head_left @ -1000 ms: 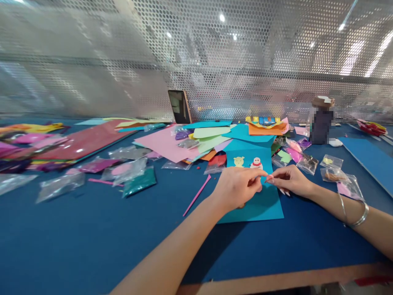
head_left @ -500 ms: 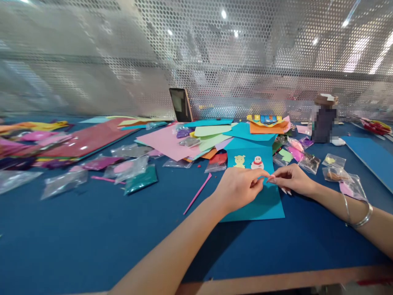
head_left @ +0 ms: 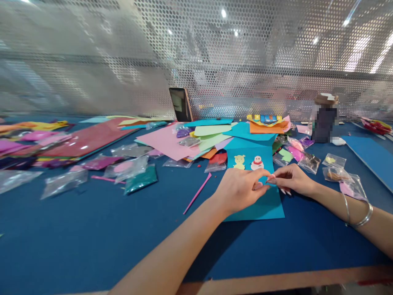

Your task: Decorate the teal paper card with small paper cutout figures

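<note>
Over a sheet of blue paper (head_left: 254, 211), my left hand (head_left: 238, 188) has its index finger and thumb brought to the fingertips of my right hand (head_left: 291, 179). Both hands are closed in a pinch; whatever small piece lies between the fingertips is too small to make out. A silver bangle circles my right wrist. On the blue sheet, just beyond my left hand, sit a pale yellow animal figure (head_left: 239, 161) and a white snowman (head_left: 257, 164) with a red scarf. To the left of the sheet lies a pink modelling tool (head_left: 197, 194).
Colored paper sheets (head_left: 168, 141) and small plastic bags (head_left: 141, 180) are spread across the blue table (head_left: 92, 233). A phone (head_left: 180, 104) leans against the perforated metal screen (head_left: 123, 61). At the right stand a lidded cup (head_left: 324, 123) and a blue board (head_left: 371, 159).
My left thumb has shifted slightly right and its fingers have parted a little from each other. My right hand stays nearly in place, and the items on the table have not moved.
</note>
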Available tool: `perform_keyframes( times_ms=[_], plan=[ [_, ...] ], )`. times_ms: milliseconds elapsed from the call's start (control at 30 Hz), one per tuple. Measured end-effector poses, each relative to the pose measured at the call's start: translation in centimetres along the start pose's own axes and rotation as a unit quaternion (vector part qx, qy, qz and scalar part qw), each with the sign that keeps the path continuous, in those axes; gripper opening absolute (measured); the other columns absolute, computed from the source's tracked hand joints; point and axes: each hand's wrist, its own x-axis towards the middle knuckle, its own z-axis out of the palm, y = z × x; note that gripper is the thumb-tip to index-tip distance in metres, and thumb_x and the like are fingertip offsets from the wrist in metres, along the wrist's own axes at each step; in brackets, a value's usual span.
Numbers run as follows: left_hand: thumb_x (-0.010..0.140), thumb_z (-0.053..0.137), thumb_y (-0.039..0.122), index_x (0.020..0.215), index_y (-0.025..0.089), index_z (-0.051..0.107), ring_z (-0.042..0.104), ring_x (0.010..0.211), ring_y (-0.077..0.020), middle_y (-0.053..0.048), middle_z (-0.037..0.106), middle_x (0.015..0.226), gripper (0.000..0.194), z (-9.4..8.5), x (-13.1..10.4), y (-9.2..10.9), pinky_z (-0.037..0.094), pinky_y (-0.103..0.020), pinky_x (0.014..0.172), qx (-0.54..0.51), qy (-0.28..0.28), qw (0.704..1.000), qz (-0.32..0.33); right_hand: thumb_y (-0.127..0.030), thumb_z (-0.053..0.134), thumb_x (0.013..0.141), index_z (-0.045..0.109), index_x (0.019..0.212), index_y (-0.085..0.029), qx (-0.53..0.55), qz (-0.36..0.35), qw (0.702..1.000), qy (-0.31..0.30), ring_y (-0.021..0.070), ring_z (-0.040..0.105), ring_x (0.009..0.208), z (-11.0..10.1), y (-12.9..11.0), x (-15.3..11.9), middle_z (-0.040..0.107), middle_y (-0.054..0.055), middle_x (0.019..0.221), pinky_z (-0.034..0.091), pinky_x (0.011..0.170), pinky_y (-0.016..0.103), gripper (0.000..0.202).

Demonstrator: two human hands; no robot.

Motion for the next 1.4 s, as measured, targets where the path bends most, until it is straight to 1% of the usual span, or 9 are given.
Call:
perform_keyframes(
  times_ms=[233,433,600,767,933,1133,1233,1400],
  plan=[
    [0.073,0.059,0.025,0.082,0.023,0.062,0.045,0.036,-0.0059,0.009,0.051,0.041,0.01,0.28,-0.01,-0.14,0.025,-0.018,0.04,0.013,0.041,0.999,0.009,-0.044,0.06,0.072,0.068,0.086,-0.01,-0.021,0.005,1.0,-0.01,0.0043,0.041,0.034,0.1,-0.46,-0.14,0.051,-0.002,0.043,0.03,0.032,0.015,0.037],
    [0.073,0.058,0.023,0.08,0.023,0.062,0.046,0.037,-0.0054,0.009,0.052,0.042,0.009,0.16,-0.02,-0.04,0.026,-0.018,0.041,0.011,0.041,0.999,0.016,-0.044,0.062,0.071,0.067,0.084,-0.009,0.002,0.008,1.0,-0.01,0.0053,0.042,0.036,0.1,-0.33,-0.14,0.051,-0.001,0.045,0.031,0.033,0.015,0.038],
    [0.072,0.058,0.023,0.082,0.022,0.061,0.045,0.037,-0.0054,0.01,0.051,0.043,0.01,0.18,-0.03,-0.06,0.026,-0.017,0.04,0.006,0.043,0.999,0.018,-0.044,0.061,0.072,0.068,0.084,-0.009,0.006,0.003,1.0,-0.006,0.0044,0.04,0.035,0.08,-0.26,-0.14,0.051,-0.002,0.044,0.031,0.033,0.016,0.037],
    [0.072,0.059,0.028,0.082,0.02,0.06,0.044,0.036,-0.0061,0.009,0.051,0.043,0.013,0.15,0.02,-0.14,0.027,-0.018,0.041,0.031,0.058,0.998,0.006,-0.046,0.06,0.071,0.068,0.082,-0.01,-0.001,0.005,1.0,-0.005,0.0043,0.04,0.034,0.06,-0.32,-0.14,0.05,-0.002,0.043,0.031,0.033,0.016,0.039],
    [0.074,0.057,0.031,0.078,0.021,0.061,0.044,0.036,-0.0063,0.009,0.051,0.041,0.012,0.25,-0.05,-0.26,0.025,-0.018,0.04,0.042,0.051,0.998,0.022,-0.048,0.06,0.071,0.068,0.086,-0.012,-0.004,0.007,1.0,-0.015,0.0044,0.041,0.036,-0.01,-0.22,-0.14,0.052,-0.001,0.045,0.031,0.034,0.016,0.04],
    [0.075,0.057,0.032,0.082,0.021,0.065,0.049,0.038,-0.0064,0.007,0.057,0.045,0.015,0.45,-0.16,-0.34,0.027,-0.019,0.041,0.04,0.068,0.996,0.036,-0.044,0.057,0.076,0.068,0.088,-0.013,-0.022,-0.01,0.999,-0.042,0.0041,0.04,0.036,-0.12,-0.23,-0.16,0.052,-0.002,0.045,0.03,0.035,0.015,0.036],
    [0.074,0.058,0.03,0.083,0.021,0.066,0.051,0.04,-0.0067,0.007,0.059,0.048,0.014,0.48,-0.13,-0.36,0.028,-0.019,0.041,0.041,0.067,0.996,0.047,-0.043,0.055,0.078,0.068,0.089,-0.013,-0.028,-0.014,0.998,-0.052,0.0042,0.041,0.036,-0.15,-0.31,-0.16,0.052,-0.002,0.046,0.031,0.035,0.015,0.035],
    [0.074,0.058,0.028,0.082,0.022,0.066,0.052,0.041,-0.0071,0.007,0.06,0.048,0.013,0.31,-0.08,-0.23,0.028,-0.019,0.041,0.049,0.054,0.996,0.049,-0.045,0.058,0.075,0.068,0.088,-0.012,-0.023,0.005,0.999,-0.045,0.0045,0.041,0.036,-0.05,-0.41,-0.14,0.052,-0.001,0.046,0.031,0.034,0.015,0.037]
  ],
)
